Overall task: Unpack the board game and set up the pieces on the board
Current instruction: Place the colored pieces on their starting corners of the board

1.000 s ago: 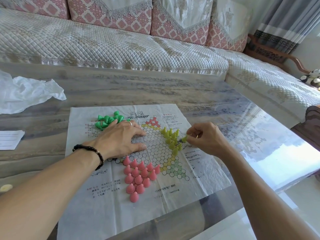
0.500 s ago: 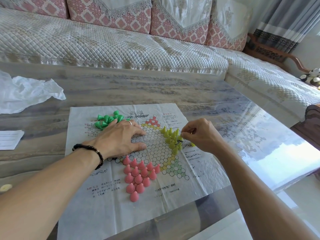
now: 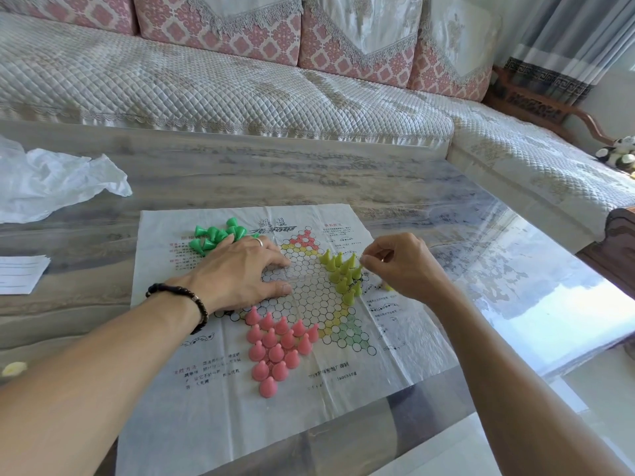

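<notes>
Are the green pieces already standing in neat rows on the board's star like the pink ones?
No, the green pieces lie in a loose heap on the paper board, some tipped over, beside the left hand.

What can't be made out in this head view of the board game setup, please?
- Whether the right hand pinches a piece: its curled fingers hide the fingertips.
- Board circles and some green pieces under the left hand.
- The paper board's printed text: too small and blurred.
- The white sheet: cut off by the left edge.
</notes>
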Available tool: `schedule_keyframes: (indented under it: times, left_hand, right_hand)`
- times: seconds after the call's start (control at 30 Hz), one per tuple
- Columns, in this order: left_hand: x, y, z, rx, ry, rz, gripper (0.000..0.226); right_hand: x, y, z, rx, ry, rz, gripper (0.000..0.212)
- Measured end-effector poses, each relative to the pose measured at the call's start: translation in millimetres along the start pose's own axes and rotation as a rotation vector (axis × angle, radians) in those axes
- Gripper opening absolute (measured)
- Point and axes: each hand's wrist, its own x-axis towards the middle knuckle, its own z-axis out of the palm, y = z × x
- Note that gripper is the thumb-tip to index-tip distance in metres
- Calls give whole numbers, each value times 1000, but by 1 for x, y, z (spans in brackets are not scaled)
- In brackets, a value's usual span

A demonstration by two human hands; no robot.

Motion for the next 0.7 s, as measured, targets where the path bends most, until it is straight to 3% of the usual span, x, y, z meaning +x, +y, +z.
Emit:
schedule_keyframes:
  times: [0.23,0.4,0.53,0.63,0.7]
  left_hand:
    - [0,-1,0,-10,-6,-5,56]
    - [-1,1,-1,-5,-8,-9,56]
    - [0,2,-1,-1,-12,-13,55]
    - [0,2,-1,-6,-12,-15,56]
    - [0,1,-1,-7,-9,-16,56]
  right_hand:
    - [-13,21,-22,-78,43,93,26]
    - [-20,20,-22,-103,10,86,10]
    - [-17,21,-13,-156,31,108,29]
    - [-17,21,-7,-188,-27,160,11]
    - [-18,23,-6,-193,-49,168,12]
